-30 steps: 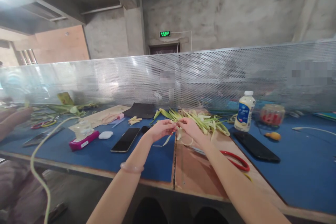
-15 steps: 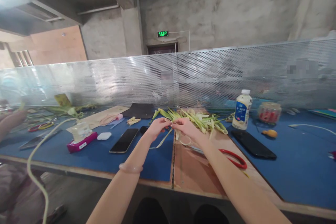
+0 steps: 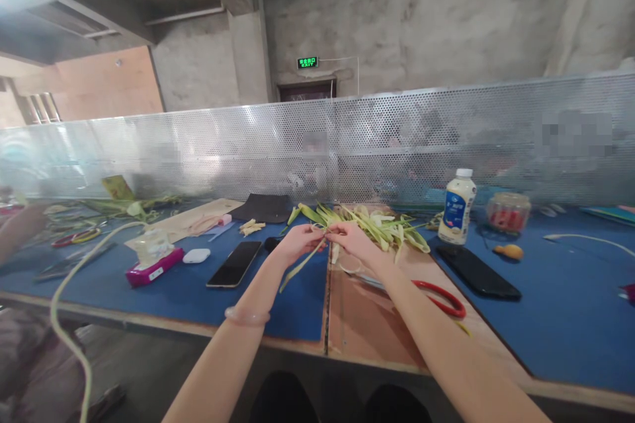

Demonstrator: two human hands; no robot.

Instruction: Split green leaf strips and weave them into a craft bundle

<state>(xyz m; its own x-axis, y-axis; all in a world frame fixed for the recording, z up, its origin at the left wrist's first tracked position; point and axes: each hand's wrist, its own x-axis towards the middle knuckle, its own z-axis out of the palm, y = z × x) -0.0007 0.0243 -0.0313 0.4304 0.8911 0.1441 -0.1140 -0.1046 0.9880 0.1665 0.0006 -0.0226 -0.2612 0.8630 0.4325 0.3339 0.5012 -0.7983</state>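
My left hand point(image 3: 296, 242) and my right hand point(image 3: 351, 240) meet fingertip to fingertip above the table, both pinched on a narrow pale green leaf strip point(image 3: 299, 266). The strip's loose end hangs down and to the left from my left fingers. A curl of the same strip loops under my right hand. Just behind my hands lies a pile of green and pale leaf strips point(image 3: 377, 225) on a brown board point(image 3: 367, 324). A pink bangle point(image 3: 247, 316) sits on my left wrist.
Red-handled scissors point(image 3: 443, 299) lie under my right forearm. Two black phones point(image 3: 235, 264) point(image 3: 477, 272) lie on the blue table top. A white bottle point(image 3: 456, 207), a small jar point(image 3: 508, 213), a pink tissue pack point(image 3: 151, 264) and white earbud case point(image 3: 195, 256) stand around. Another person's hand point(image 3: 22, 227) shows far left. A perforated metal screen point(image 3: 397, 139) borders the back.
My hands have come closer together and risen slightly. The strip's hanging end has swung lower and further toward the left front.
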